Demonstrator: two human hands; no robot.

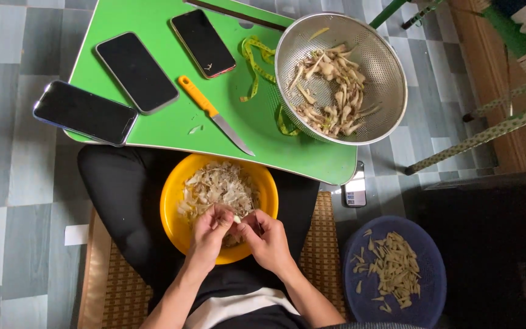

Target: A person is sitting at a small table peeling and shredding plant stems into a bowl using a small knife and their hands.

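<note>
My left hand (pixel 209 234) and my right hand (pixel 265 236) meet over a yellow bowl (pixel 175 195) that rests in my lap. Between their fingertips they pinch one small pale piece (pixel 237 219). The bowl holds a heap of pale, papery peelings (pixel 217 186). Beyond it, on a green table (pixel 153 12), a metal colander (pixel 391 91) holds pale stalk-like pieces (pixel 333 88). A knife with an orange handle (pixel 199 100) lies on the table, apart from both hands.
Three dark phones (pixel 84 113) (pixel 136 72) (pixel 203 42) lie on the green table beside a yellow-green measuring tape (pixel 257 61). A dark blue bowl (pixel 427 250) of small pale pieces sits on the floor at my right. A small device (pixel 355 190) lies below the table edge. I sit on a woven mat (pixel 111 286).
</note>
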